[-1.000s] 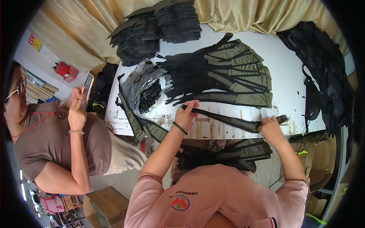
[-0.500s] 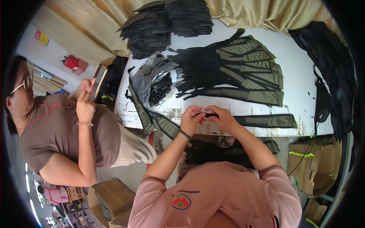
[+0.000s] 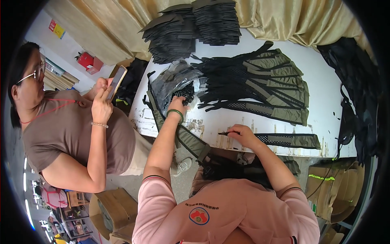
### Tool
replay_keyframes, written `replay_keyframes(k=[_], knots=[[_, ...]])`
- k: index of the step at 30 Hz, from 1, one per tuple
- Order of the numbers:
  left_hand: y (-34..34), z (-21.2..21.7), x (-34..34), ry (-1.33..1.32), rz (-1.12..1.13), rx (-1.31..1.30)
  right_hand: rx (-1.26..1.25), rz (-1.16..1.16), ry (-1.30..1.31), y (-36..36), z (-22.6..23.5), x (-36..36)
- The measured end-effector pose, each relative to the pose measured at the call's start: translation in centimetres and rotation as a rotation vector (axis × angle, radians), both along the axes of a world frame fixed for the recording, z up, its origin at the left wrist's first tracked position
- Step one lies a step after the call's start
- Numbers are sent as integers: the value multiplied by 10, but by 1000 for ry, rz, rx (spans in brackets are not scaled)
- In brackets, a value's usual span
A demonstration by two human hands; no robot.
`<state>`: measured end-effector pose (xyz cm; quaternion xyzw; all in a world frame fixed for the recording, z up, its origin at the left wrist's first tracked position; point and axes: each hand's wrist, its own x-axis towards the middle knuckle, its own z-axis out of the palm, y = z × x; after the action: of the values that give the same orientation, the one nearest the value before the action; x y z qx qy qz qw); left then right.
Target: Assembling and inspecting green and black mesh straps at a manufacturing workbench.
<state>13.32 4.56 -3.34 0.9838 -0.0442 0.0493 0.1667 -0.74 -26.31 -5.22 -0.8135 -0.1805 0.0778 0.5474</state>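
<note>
My left hand (image 3: 178,105) reaches into an open clear plastic bag (image 3: 168,83) of small black plastic pieces (image 3: 188,90) that look like buckles. Its fingertips are partly lost among the pieces, so their grip does not show. My right hand (image 3: 243,135) is closed near the table's front edge, pinching the thin black webbing end (image 3: 224,133) of a strap. That strap's olive and black mesh panel (image 3: 288,140) lies flat on the table to the right of the hand. A second olive strap piece (image 3: 191,141) hangs over the front edge below my left forearm.
Olive and black mesh straps (image 3: 280,87) lie fanned out on the white table (image 3: 260,122). Stacks of black flat pieces (image 3: 217,24) stand at the back. Black fabric (image 3: 353,93) hangs at the right. At the left, a person (image 3: 81,138) holds a phone (image 3: 118,81).
My left hand has left the webbing end beside my right hand and moved left and away into the bag. My right hand keeps its pinch on the webbing. The whole view has shifted slightly.
</note>
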Motion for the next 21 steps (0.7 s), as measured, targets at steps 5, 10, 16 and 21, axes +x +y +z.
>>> replay_keyframes(k=[5, 10, 16, 21], knots=[[10, -5, 7, 5, -31, -132, -53, -37, 76, 0, 1, 2], [14, -9, 0, -75, 26, -357, 58, -56, 16, 3, -9, 4], [-46, 22, -50, 289, -37, -1228, 174, -50, 232, 0, 10, 4], [-99, 27, -103, 479, -143, -1676, 381, -51, 364, 5, 50, -5]])
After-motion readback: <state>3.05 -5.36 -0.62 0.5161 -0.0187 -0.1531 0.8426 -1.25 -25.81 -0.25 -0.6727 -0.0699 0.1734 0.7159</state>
